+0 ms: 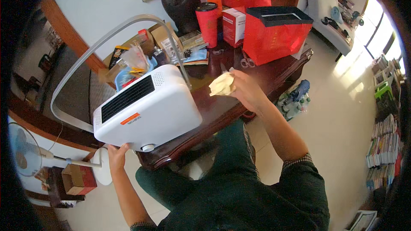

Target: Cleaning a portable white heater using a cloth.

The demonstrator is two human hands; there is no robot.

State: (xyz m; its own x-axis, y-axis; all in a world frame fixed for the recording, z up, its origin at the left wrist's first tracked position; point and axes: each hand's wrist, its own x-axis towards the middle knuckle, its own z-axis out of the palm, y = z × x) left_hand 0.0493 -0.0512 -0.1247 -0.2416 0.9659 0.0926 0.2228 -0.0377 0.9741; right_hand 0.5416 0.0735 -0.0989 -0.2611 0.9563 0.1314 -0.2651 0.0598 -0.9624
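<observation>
A white Supor space heater [160, 112] with a black grille, a round knob and a large curved grey band sits tilted at the table's near left side. My left hand [118, 155] grips its lower left corner, thumb on the edge and the other fingers mostly hidden. In my right hand [245, 88] is a crumpled pale yellow cloth [222, 84], held above the dark wooden table [212, 112], apart from the heater. Whether the heater's base touches the tabletop is hard to tell.
Behind the heater, a light blue basket [120, 78] holds small items. Scissors [247, 61] lie beside a red gift bag [276, 41]. A red cup [207, 22] and a dark jar [179, 4] stand farther back. Bottles [293, 106] are right of the table; a fan [25, 150] is left.
</observation>
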